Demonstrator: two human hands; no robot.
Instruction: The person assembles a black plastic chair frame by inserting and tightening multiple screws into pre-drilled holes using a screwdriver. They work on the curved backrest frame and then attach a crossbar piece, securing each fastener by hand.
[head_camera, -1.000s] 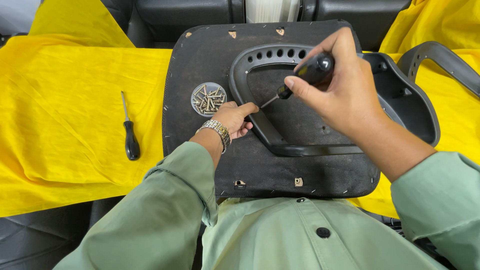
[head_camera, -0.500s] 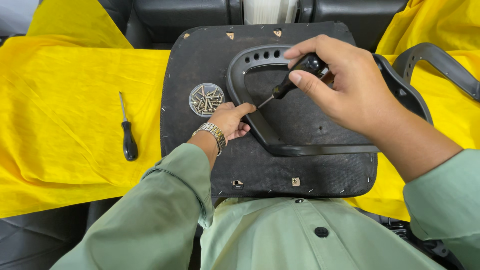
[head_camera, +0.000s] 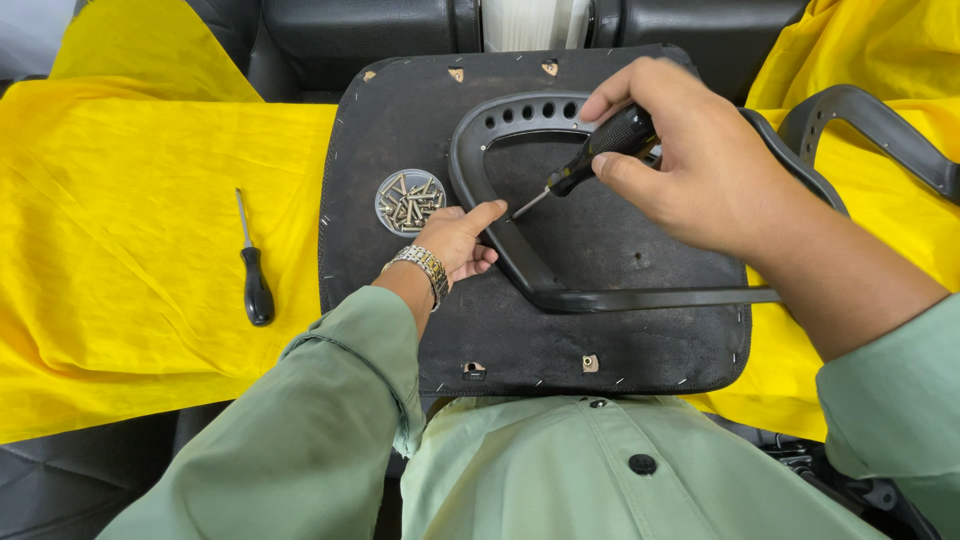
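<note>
Yellow cloth (head_camera: 120, 250) covers the surface, dark seats at the far side. Black seat panel (head_camera: 420, 130) lies centre with a black plastic armrest frame (head_camera: 520, 260) on top. Right hand (head_camera: 700, 170) grip clamped on a screwdriver (head_camera: 600, 150); left hand (head_camera: 455, 240) grip loosely curled, touching the frame. Screw dish (head_camera: 410, 200) just left of it; spare screwdriver (head_camera: 255, 275) on the cloth, left.

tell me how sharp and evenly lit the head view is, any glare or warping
Head view: sharp from screwdriver to screws; light soft and even, faint shadow under the left hand; mild sheen on the black frame; sleeves bulge at the lower edge, wide-lens stretch.
</note>
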